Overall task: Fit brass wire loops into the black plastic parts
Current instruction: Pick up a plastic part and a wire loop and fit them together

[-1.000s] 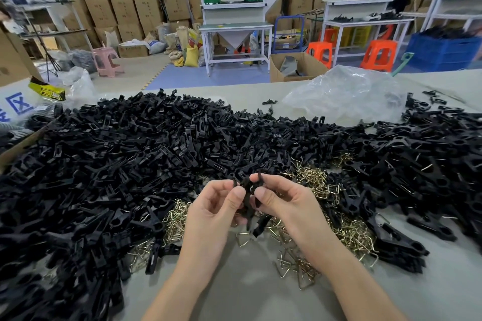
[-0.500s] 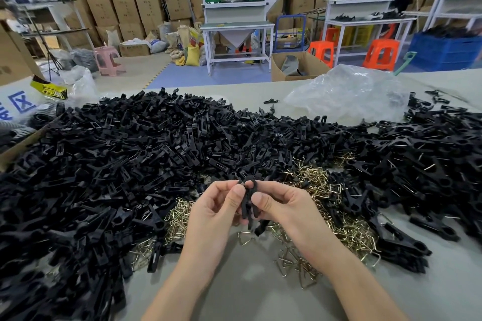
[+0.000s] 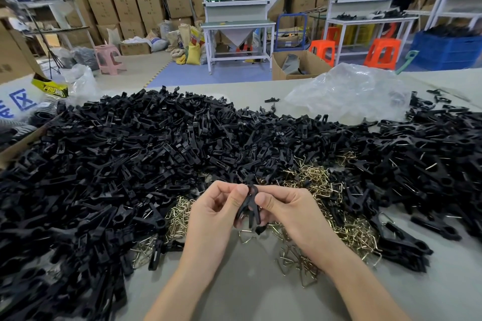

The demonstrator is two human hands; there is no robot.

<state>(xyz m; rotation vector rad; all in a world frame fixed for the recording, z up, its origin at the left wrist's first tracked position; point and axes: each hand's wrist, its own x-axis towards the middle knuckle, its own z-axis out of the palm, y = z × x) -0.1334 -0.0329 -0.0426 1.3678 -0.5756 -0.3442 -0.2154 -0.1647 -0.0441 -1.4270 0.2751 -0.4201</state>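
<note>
Above the counter (image 3: 247,292), the left hand (image 3: 214,211) pinches a black part (image 3: 251,200), the fingers (image 3: 263,200) of the right hand (image 3: 287,208) pinching its other side, seemingly mid-fit though I can make out no loop in it; next, I reckon, press one home or fetch one from the loops (image 3: 323,185) beyond.

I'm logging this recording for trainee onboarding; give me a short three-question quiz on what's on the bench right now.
1. True or false: the left hand and right hand both pinch the same black plastic part.
2. Where do the brass wire loops lie? A in a crate; B loose on the table around the hands; C inside a bag.
3. Fill in: the crumpled clear bag lies at the table's far ____ side.
Key: 1 true; 2 B; 3 right.
</note>
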